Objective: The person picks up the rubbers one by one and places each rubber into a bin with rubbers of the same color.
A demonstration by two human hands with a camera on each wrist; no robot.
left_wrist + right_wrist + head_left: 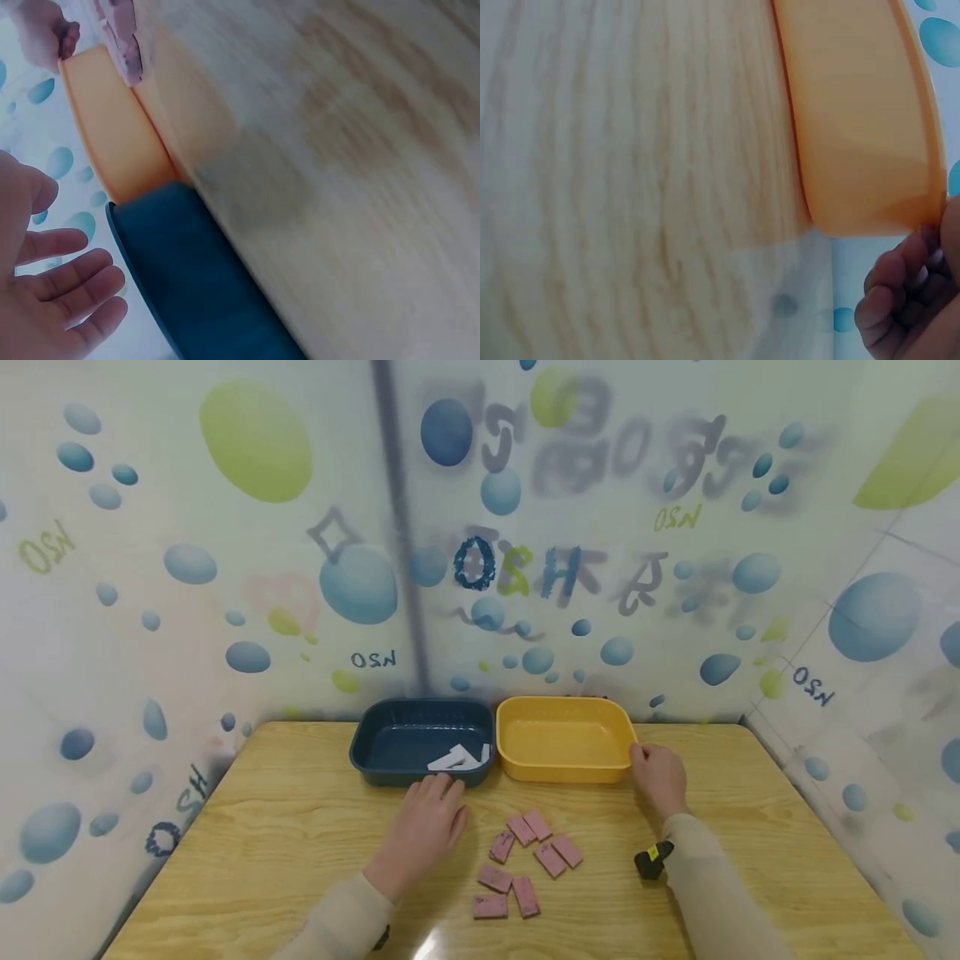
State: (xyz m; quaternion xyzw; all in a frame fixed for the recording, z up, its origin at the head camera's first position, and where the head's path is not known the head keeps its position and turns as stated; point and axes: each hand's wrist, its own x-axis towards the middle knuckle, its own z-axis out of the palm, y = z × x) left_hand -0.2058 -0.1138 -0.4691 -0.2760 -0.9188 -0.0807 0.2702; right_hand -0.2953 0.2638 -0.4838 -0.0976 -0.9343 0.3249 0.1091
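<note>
In the head view my left hand (426, 827) is just in front of the dark blue tray (365, 770), near its front wall. Its fingers are loosely spread in the left wrist view, with nothing held. Inside the blue tray's right end lie several white blocks (447, 762). My right hand (660, 777) pinches the right end of the yellow tray (570, 772) at its rim, with the fingers curled in the right wrist view. No blocks show in the yellow tray. Several pink blocks (495, 877) lie scattered on the table in front of the trays.
Both trays stand side by side at the back of the wooden table (292, 827), close to a patterned wall (300, 568). More wall panels rise at the left and right. A black wrist camera (652, 860) is strapped to the right sleeve.
</note>
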